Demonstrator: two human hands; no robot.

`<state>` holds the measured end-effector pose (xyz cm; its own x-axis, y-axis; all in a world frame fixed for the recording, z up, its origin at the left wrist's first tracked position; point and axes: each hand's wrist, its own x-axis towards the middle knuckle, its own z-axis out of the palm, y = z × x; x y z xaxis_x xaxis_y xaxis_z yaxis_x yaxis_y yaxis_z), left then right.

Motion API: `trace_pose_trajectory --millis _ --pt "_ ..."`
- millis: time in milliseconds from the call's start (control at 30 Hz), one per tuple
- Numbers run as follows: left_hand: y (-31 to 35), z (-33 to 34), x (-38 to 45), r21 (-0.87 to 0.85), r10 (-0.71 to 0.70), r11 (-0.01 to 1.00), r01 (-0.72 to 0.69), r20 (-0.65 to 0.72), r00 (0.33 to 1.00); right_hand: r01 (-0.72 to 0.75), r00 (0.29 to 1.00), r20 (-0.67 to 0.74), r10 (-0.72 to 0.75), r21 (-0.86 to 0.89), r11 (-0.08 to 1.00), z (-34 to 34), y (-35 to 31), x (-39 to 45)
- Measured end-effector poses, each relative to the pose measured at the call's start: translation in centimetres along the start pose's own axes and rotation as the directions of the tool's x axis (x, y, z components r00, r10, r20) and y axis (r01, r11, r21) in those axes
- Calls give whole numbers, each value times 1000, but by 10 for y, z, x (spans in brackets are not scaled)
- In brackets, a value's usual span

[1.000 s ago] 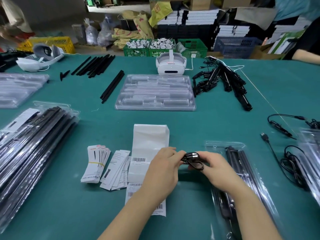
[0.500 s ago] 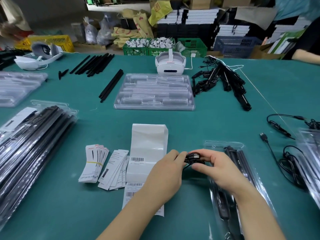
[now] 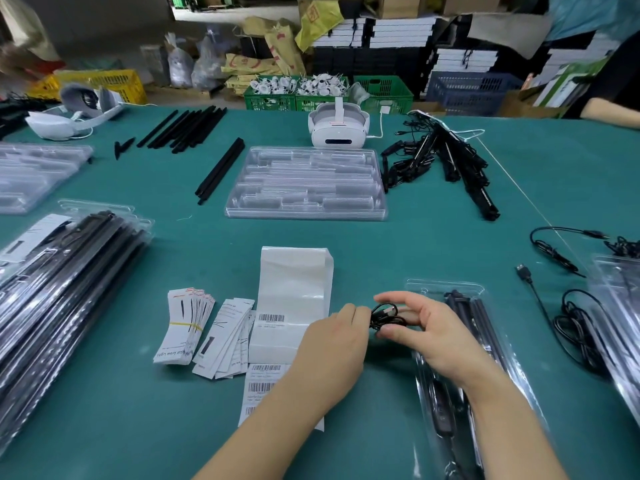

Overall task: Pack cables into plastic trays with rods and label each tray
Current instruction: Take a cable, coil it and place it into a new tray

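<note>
**Coiled cable pinched between both hands beside the open tray**

The small coiled black cable (image 3: 386,317) sits in the air between the two hands, just above the green surface (image 3: 450,209) and just left of the clear plastic tray (image 3: 446,287) that holds black rods (image 3: 465,310). The right hand (image 3: 436,336) has its grip pinching the coil, thumb below and fingertips curved over the top. The left hand (image 3: 332,344) has its grip pressed together on the coil's left side, its fingertips hidden behind the knuckles.

Compared with a second ago, the coil looks tighter and smaller, and the right hand's fingers arch higher over it. The pair of hands has stayed at much the same spot on the surface, the right wrist still lying over the tray.

The left forearm crosses the strip of white barcode labels (image 3: 273,320). Left of the strip lie a loose fan of paper cards (image 3: 227,337) and a banded bundle of cards (image 3: 185,325), unmoved. A pile of packed trays (image 3: 65,271) fills the left edge, a stack of empty trays (image 3: 306,183) lies at the centre, and loose black rods (image 3: 185,129) lie further back. A white headset (image 3: 337,129) stands behind the empty trays. Loose black cables (image 3: 575,323) lie at the right.
</note>
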<state>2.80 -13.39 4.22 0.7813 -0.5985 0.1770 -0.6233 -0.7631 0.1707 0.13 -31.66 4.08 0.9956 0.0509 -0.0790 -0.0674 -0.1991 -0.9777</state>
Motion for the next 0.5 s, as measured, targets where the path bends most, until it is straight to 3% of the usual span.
trace_pose_trajectory --millis 233,367,500 --pt "-1 4 -4 -197 13 980 -5 39 999 46 998 37 -43 -76 996 0 0 -2" --pt "-4 -4 -1 -273 -26 959 74 176 984 65 996 71 -58 -89 994 1 -3 -4" --pt "-9 -8 4 -291 -46 949 119 243 969 72 997 27 -67 -268 961 1 0 -2"
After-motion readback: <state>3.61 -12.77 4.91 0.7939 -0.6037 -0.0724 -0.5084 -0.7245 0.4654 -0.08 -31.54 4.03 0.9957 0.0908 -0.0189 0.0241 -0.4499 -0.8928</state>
